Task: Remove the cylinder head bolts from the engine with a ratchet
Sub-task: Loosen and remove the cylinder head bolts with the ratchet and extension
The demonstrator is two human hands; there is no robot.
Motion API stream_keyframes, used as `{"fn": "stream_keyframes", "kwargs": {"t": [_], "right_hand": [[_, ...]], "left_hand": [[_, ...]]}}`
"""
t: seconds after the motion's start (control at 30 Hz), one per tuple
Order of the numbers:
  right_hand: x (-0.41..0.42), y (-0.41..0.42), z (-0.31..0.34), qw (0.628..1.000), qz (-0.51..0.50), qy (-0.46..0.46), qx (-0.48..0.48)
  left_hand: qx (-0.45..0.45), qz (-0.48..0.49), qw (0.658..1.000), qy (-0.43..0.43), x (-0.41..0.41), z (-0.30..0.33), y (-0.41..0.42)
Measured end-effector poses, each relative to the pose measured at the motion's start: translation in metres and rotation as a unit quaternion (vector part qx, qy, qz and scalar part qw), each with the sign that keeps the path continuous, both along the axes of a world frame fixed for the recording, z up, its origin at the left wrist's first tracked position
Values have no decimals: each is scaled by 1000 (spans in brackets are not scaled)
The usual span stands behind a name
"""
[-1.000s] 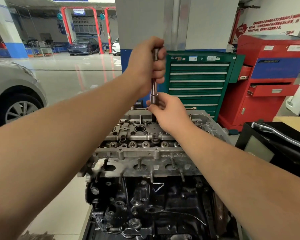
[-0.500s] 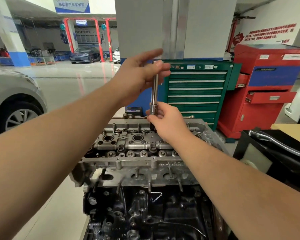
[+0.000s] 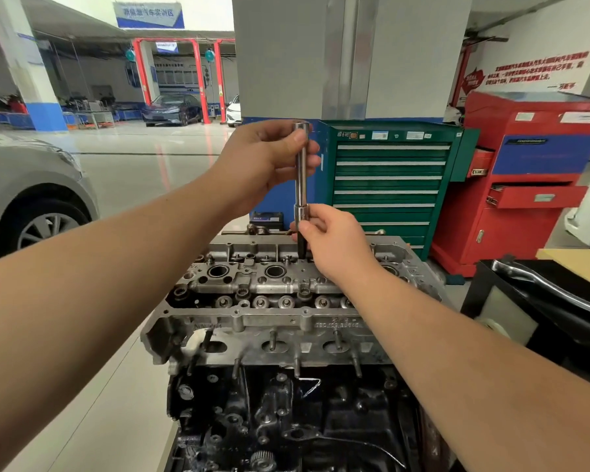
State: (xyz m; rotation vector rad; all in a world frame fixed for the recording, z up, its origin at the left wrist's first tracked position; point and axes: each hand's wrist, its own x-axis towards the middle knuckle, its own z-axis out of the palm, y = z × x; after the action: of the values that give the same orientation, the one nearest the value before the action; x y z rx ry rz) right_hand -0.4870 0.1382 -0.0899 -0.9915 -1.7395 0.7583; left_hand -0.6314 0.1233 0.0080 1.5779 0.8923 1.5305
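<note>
Cylinder head bolt (hidden in its bore under the extension bar point(image 3: 300, 172)) is rigid steel. Left hand point(image 3: 269, 158) pinches the bar's top; right hand point(image 3: 334, 243) grips its lower socket joint, atop the cylinder head point(image 3: 252, 321). Grasp there.

Raised casting digits, seemingly "03C 103", mark the grey aluminium cylinder head point(image 3: 336, 324); the blue overhead banner's point(image 3: 149, 14) Chinese characters stay blurred.

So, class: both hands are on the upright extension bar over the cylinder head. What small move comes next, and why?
Probably keep spinning the extension bar by fingertip: left hand pinches its top, right hand steadies its socket end in the cylinder head.
</note>
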Motion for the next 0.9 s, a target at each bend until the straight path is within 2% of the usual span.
{"fn": "stream_keyframes", "kwargs": {"t": [0.13, 0.3, 0.33, 0.4, 0.5, 0.57, 0.6, 0.67, 0.73, 0.77, 0.9], "right_hand": [[4, 2, 1, 999, -6, 29, -17], [4, 3, 1, 999, -38, 27, -11], [5, 3, 1, 999, -41, 34, -12], [6, 3, -1, 998, -52, 39, -8], [2, 3, -1, 999, -40, 7, 8], [-1, 4, -2, 1000, -15, -20, 4], [-1, 5, -3, 1000, -10, -24, -1], [1, 6, -3, 1000, -16, -16, -11], [3, 7, -2, 999, -39, -20, 0], [3, 6, -1, 998, -54, -33, 12], [2, 5, 2, 993, -87, -71, 40]], "left_hand": [[-35, -50, 997, -38, 19, -6, -3], [-40, 127, 990, -54, 55, -12, 2], [-42, 137, 987, -67, 57, -10, 5], [-78, 78, 991, -74, 54, -2, 12], [-151, -111, 982, -11, 37, 11, 20], [-165, -156, 974, -10, 27, 14, 22], [-167, -142, 976, -17, 25, 15, 22], [-134, -35, 990, -17, 32, 11, 18], [-44, 114, 992, -34, 46, 5, 14], [-9, 157, 986, -47, 52, 2, 12], [-17, 214, 976, -27, 73, 2, 8]]}}
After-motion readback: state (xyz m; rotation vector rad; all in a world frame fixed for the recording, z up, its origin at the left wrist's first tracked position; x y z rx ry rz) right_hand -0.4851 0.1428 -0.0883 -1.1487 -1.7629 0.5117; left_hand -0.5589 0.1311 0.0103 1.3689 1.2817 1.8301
